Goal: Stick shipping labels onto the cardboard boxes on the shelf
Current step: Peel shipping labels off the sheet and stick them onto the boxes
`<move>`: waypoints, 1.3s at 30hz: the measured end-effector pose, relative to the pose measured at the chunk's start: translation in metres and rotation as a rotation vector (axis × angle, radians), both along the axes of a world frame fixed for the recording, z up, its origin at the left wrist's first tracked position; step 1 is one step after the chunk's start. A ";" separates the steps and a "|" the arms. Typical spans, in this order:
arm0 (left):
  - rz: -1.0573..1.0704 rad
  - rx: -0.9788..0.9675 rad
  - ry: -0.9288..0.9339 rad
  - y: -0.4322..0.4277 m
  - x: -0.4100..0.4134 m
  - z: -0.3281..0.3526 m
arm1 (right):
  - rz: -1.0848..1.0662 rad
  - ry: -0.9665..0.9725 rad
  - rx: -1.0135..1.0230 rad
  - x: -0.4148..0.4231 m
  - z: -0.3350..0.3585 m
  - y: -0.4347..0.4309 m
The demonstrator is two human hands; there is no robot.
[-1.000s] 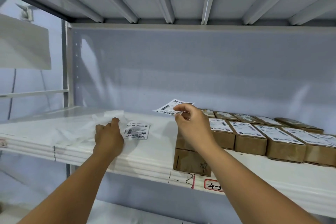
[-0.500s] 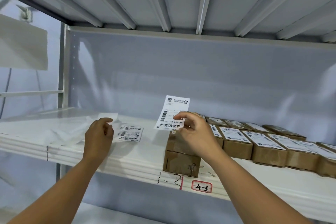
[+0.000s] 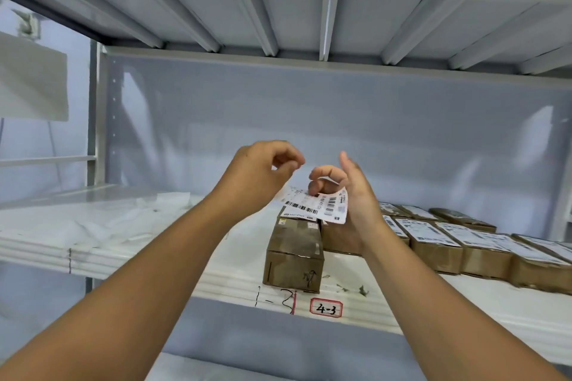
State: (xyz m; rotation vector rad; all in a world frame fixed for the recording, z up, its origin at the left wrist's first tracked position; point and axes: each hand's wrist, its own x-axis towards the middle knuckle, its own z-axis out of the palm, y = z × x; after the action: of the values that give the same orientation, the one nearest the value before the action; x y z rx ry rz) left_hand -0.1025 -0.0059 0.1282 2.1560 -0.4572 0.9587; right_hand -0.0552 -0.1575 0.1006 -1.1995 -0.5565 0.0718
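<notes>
Label (image 3: 322, 209) hangs pinched in the right hand (image 3: 353, 195) over the nearest box (image 3: 294, 254), probably for peeling, while the left hand (image 3: 260, 173) curls beside it, grip unclear.

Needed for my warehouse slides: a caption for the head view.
Right hand holds a shipping label near the end cardboard box on the shelf, left hand curled alongside.

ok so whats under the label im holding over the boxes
The shipping label, pinched in the right hand, hangs above the leftmost cardboard box of the row. The box's front and near top show; the label covers the rest of its top.
</notes>
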 end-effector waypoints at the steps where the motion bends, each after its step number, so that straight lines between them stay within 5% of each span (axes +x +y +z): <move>1: -0.008 0.035 0.051 -0.003 -0.002 0.007 | 0.048 -0.021 -0.033 -0.001 0.002 -0.002; 6: 0.023 0.292 0.410 -0.004 -0.002 0.018 | 0.084 -0.182 -0.292 -0.004 0.009 -0.011; 10: -0.110 0.307 0.535 0.005 0.001 0.012 | 0.029 -0.258 -0.509 -0.002 0.013 -0.020; 17: -0.140 0.045 0.525 0.014 0.007 -0.001 | -0.023 -0.240 -0.478 -0.004 0.019 -0.028; 23: -0.142 -0.583 0.523 0.015 0.023 -0.020 | -0.337 -0.095 -0.278 0.003 0.010 -0.023; 27: -0.213 -0.811 0.601 0.005 0.027 -0.039 | -0.363 0.059 -0.325 0.003 -0.006 -0.019; 39: -0.178 -0.747 0.574 -0.007 0.041 -0.064 | -0.394 0.128 -0.351 0.014 -0.041 -0.011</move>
State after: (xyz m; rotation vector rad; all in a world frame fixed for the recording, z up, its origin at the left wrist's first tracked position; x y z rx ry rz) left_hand -0.0617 -0.0127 0.0638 1.5590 0.0099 0.2935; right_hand -0.0416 -0.1687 0.0600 -1.6156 -0.1908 -0.0926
